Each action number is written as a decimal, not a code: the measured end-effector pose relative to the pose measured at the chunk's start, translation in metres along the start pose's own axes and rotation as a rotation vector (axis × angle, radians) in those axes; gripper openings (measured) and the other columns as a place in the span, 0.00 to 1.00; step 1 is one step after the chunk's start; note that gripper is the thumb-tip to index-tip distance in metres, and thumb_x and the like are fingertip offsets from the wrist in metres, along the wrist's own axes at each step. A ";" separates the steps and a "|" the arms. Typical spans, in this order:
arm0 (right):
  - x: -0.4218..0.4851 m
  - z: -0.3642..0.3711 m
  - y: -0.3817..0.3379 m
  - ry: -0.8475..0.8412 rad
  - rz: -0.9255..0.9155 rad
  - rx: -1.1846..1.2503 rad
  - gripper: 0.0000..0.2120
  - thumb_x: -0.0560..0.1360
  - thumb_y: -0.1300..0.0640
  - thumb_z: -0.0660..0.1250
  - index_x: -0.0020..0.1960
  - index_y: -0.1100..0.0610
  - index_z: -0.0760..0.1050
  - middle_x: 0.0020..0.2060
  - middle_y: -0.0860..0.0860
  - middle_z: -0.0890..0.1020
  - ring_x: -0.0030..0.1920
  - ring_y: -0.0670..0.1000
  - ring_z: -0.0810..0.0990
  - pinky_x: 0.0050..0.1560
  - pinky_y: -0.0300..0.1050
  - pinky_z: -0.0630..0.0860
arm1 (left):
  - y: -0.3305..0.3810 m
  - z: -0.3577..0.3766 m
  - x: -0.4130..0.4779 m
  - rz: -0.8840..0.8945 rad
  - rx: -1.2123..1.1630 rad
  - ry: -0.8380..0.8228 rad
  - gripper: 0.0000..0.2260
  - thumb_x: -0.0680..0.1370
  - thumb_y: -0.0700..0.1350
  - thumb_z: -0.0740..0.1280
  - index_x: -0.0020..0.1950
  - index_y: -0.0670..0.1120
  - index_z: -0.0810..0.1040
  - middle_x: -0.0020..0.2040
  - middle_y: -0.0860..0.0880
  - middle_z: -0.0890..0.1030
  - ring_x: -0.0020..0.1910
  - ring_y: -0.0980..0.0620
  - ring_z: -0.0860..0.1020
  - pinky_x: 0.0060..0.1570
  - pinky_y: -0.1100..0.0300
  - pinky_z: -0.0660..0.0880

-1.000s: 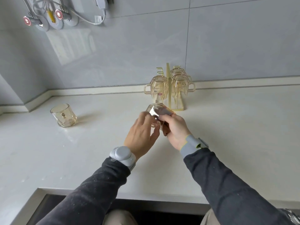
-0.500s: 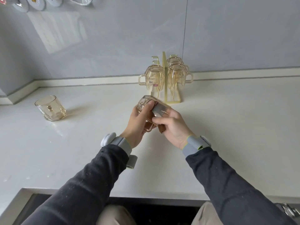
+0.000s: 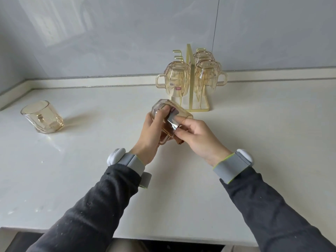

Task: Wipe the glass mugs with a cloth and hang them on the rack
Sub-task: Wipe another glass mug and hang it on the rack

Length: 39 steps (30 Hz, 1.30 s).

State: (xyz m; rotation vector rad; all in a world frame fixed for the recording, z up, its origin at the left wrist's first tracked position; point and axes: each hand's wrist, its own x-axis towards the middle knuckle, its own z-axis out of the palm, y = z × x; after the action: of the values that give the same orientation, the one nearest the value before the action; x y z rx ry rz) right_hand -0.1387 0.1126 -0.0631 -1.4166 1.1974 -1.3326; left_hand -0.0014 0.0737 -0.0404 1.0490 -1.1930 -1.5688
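Two grips as before: left grip curled round mug, right grip pinching cloth against it.

White surface, glossy, faint specks toward 8 o'clock. Grey tiled wall from 10 to 2 o'clock; one vertical grout line at 1 o'clock (pale reflection at 11). Low ledge where wall meets surface.
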 end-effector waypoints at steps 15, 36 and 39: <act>0.020 0.008 0.021 -0.058 -0.087 -0.012 0.24 0.82 0.63 0.57 0.76 0.48 0.68 0.71 0.50 0.76 0.72 0.52 0.72 0.74 0.59 0.68 | -0.020 -0.004 0.027 0.074 -0.077 -0.083 0.32 0.70 0.64 0.72 0.66 0.45 0.70 0.53 0.46 0.74 0.51 0.43 0.70 0.50 0.43 0.64; 0.015 0.001 0.001 -0.003 -0.154 0.025 0.23 0.80 0.66 0.58 0.71 0.52 0.76 0.62 0.50 0.83 0.54 0.48 0.81 0.58 0.44 0.76 | -0.023 0.001 0.025 0.238 -0.101 -0.196 0.25 0.75 0.58 0.68 0.64 0.44 0.67 0.37 0.46 0.74 0.32 0.49 0.70 0.33 0.56 0.61; 0.014 -0.005 0.007 0.009 -0.185 -0.370 0.27 0.75 0.62 0.54 0.70 0.52 0.75 0.54 0.48 0.82 0.47 0.47 0.79 0.55 0.41 0.76 | -0.022 0.000 0.025 0.202 -0.064 -0.197 0.21 0.75 0.57 0.66 0.61 0.46 0.68 0.34 0.53 0.76 0.29 0.54 0.73 0.33 0.60 0.66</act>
State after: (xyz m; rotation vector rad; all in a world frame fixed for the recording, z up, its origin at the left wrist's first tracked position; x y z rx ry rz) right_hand -0.1445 0.0978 -0.0665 -1.8215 1.3981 -1.2846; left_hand -0.0114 0.0528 -0.0643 0.7211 -1.3280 -1.5652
